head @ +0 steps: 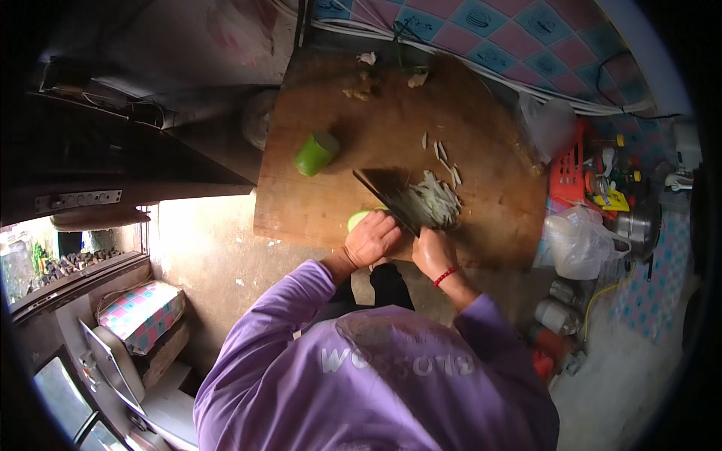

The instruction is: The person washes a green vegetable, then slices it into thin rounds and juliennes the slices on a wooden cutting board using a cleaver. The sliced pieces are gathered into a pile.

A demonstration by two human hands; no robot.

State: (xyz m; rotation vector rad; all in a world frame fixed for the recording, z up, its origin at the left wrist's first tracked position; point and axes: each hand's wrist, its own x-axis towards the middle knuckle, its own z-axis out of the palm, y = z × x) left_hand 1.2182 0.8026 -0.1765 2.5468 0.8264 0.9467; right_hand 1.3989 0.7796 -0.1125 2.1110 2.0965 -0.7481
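Observation:
My right hand grips the handle of a wide-bladed kitchen cleaver, its dark blade slanting up and to the left. Under the fingers of my left hand is a pale green piece of gourd-like vegetable, pressed beside the blade and mostly covered. Thin pale shreds are heaped just right of the blade, and a few loose strips lie above them. A green cut half of the vegetable rests farther off to the left. All of this is on a wooden board.
Ginger and garlic lie at the board's far end. Along the right stand a red plastic basket with bottles, a white plastic bag and a metal pot. White cables run along the tiled wall.

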